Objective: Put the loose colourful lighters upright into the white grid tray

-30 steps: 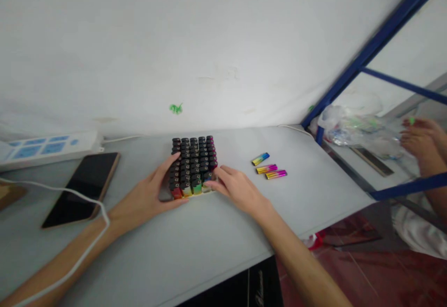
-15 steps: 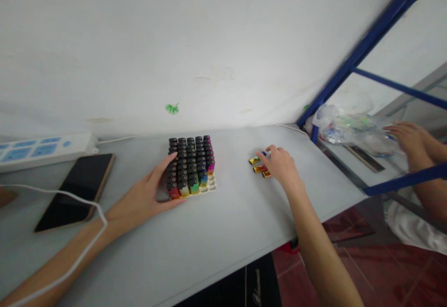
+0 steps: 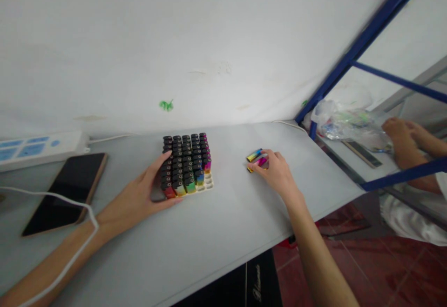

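A white tray (image 3: 209, 182) holds rows of upright lighters (image 3: 183, 163) with black tops and coloured bodies. Several cells at its front right corner have no lighter in them. My left hand (image 3: 141, 192) grips the tray's left side, fingers along the lighters and thumb at the front edge. To the right, my right hand (image 3: 277, 171) has thumb and fingers closed around a pink-and-yellow lighter (image 3: 259, 162) low over the table. A blue-and-yellow lighter (image 3: 254, 154) lies just beyond it. Whatever is under my right palm is hidden.
At the left are a black phone (image 3: 64, 190), a white power strip (image 3: 42, 148) and a white cable (image 3: 78, 204) crossing my forearm. A blue metal frame (image 3: 335, 81) borders the table's right end. Past it, another person's hands (image 3: 401, 132) are near clear plastic bags (image 3: 345, 121).
My right hand has moved slightly left and down onto the loose lighters, its fingers closing on one. My left hand stays on the tray. The view has shifted slightly.
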`<act>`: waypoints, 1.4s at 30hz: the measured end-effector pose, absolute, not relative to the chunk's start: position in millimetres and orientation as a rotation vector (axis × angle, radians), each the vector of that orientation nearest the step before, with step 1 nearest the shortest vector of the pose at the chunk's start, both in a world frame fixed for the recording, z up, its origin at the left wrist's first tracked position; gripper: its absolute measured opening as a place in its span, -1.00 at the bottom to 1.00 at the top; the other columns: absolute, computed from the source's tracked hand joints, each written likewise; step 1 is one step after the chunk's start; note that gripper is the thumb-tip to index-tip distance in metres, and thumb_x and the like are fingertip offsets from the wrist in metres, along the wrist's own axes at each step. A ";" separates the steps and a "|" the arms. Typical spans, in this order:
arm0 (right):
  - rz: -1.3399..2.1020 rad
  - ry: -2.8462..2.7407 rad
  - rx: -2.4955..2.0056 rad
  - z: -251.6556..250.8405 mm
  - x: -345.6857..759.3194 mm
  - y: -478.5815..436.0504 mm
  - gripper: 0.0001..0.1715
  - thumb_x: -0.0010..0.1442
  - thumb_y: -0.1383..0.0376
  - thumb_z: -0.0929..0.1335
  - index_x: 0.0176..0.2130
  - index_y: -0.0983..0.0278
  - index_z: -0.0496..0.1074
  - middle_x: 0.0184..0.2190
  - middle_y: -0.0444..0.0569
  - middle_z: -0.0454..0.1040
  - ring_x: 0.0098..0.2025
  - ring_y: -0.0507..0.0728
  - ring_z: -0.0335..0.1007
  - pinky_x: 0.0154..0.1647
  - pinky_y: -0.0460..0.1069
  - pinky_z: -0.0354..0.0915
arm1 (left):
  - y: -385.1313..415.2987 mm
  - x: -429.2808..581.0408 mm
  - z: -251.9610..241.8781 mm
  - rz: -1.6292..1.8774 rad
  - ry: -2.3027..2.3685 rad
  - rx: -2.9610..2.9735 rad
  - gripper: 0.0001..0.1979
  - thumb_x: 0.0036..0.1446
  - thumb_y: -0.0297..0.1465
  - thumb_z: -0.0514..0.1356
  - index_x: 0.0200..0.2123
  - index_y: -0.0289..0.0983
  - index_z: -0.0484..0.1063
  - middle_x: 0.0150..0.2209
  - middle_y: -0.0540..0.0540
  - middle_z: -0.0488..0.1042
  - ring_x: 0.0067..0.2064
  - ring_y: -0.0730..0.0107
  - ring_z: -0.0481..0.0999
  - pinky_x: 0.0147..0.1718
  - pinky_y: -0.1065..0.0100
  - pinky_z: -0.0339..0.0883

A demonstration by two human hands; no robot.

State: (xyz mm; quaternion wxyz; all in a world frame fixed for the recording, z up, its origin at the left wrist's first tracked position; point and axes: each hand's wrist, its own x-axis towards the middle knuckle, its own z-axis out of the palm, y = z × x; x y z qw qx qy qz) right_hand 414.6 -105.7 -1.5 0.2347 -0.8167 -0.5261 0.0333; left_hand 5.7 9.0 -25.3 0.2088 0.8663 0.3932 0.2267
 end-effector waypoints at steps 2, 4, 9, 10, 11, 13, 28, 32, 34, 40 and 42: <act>0.149 -1.399 -2.057 -2.5 413.0 -100.9 -0.31 0.24 0.01 0.62 0.23 0.24 0.58 0.08 0.21 0.56 0.04 0.36 0.61 0.21 0.29 0.51 | 9.6 4.4 -27.3 0.621 1.090 2.432 0.25 0.17 0.36 0.35 0.71 0.07 -0.13 0.66 -0.09 0.25 0.53 -0.25 0.47 0.51 -0.12 0.42; 0.239 -1.329 -1.861 -1.7 409.7 -98.0 -0.33 0.24 0.07 0.59 0.25 0.21 0.57 0.15 0.20 0.54 -0.01 0.28 0.65 0.18 0.27 0.57 | 9.2 3.4 -27.1 0.591 1.091 2.437 0.24 0.22 0.34 0.33 0.72 0.04 -0.17 0.68 -0.12 0.20 0.54 -0.23 0.45 0.52 -0.14 0.38; 0.601 -1.120 -1.476 7.7 391.9 -94.3 -0.28 0.15 -0.02 0.62 0.21 0.13 0.56 0.20 0.12 0.62 -0.05 0.21 0.66 -0.06 0.15 0.64 | 8.2 2.8 -26.4 0.566 1.099 2.396 0.25 0.24 0.32 0.34 0.72 0.01 -0.22 0.68 -0.20 0.19 0.56 -0.22 0.42 0.53 -0.17 0.35; 0.662 -1.078 -1.428 11.0 387.1 -92.7 -0.24 0.08 -0.03 0.67 0.18 0.14 0.58 0.20 0.12 0.64 -0.06 0.20 0.66 -0.04 0.15 0.64 | 8.2 2.9 -26.9 0.582 1.090 2.396 0.25 0.24 0.32 0.35 0.72 0.01 -0.20 0.67 -0.21 0.20 0.57 -0.23 0.40 0.53 -0.17 0.34; 0.721 -1.041 -1.392 14.9 382.1 -90.6 -0.21 0.01 -0.03 0.70 0.15 0.14 0.60 0.18 0.11 0.66 -0.08 0.20 0.66 -0.01 0.16 0.63 | 8.1 3.1 -27.7 0.603 1.080 2.399 0.25 0.23 0.33 0.35 0.72 0.01 -0.19 0.67 -0.21 0.20 0.57 -0.23 0.39 0.53 -0.17 0.34; 0.838 -1.003 -1.348 23.8 372.4 -84.8 -0.20 -0.07 -0.06 0.74 0.08 0.17 0.65 0.11 0.11 0.70 -0.09 0.22 0.67 0.02 0.18 0.61 | 7.6 3.5 -29.0 0.629 1.067 2.404 0.23 0.24 0.32 0.35 0.72 0.00 -0.16 0.67 -0.21 0.21 0.57 -0.23 0.38 0.53 -0.16 0.35; 1.347 -0.910 -1.197 23.2 303.2 -66.0 -0.22 0.17 -0.43 0.50 -0.36 0.15 0.27 -0.59 -0.38 0.01 -0.59 -0.06 -0.21 -0.60 -0.11 -0.18 | 1.6 7.3 -13.4 0.585 1.057 2.352 0.17 0.23 0.20 0.39 0.70 0.01 -0.09 0.65 -0.20 0.24 0.53 -0.34 0.45 0.49 -0.27 0.38; 1.112 -0.991 -1.341 12.1 299.5 -68.3 -0.19 0.24 -0.40 0.41 -0.55 0.12 0.12 -0.63 -0.30 -0.02 -0.57 -0.03 -0.14 -0.55 -0.03 -0.18 | 0.8 8.0 -11.6 0.619 1.064 2.354 0.19 0.20 0.25 0.39 0.70 0.01 -0.06 0.64 -0.19 0.28 0.49 -0.42 0.49 0.44 -0.34 0.44; 0.976 -1.060 -1.416 8.0 299.9 -69.1 -0.24 0.27 -0.32 0.39 -0.57 0.11 0.11 -0.63 -0.26 0.01 -0.54 -0.01 -0.11 -0.51 -0.01 -0.16 | 0.7 8.0 -11.7 0.629 1.059 2.352 0.19 0.20 0.25 0.40 0.70 0.03 -0.06 0.63 -0.19 0.30 0.48 -0.41 0.51 0.43 -0.33 0.46; 0.898 -1.160 -1.423 0.2 302.5 -72.1 -0.31 0.35 -0.25 0.35 -0.52 0.11 0.11 -0.61 -0.26 0.04 -0.50 0.02 -0.07 -0.48 -0.01 -0.11 | 2.0 6.9 -15.3 0.641 1.050 2.347 0.21 0.19 0.26 0.42 0.71 0.06 -0.07 0.62 -0.19 0.31 0.47 -0.39 0.52 0.42 -0.32 0.49; 0.910 -1.171 -1.391 -0.8 303.5 -73.6 -0.32 0.38 -0.29 0.36 -0.45 0.11 0.16 -0.60 -0.27 0.07 -0.50 0.03 -0.03 -0.48 -0.02 -0.07 | 2.3 6.7 -15.6 0.643 1.043 2.350 0.23 0.17 0.27 0.43 0.71 0.07 -0.07 0.64 -0.18 0.28 0.48 -0.40 0.51 0.42 -0.32 0.47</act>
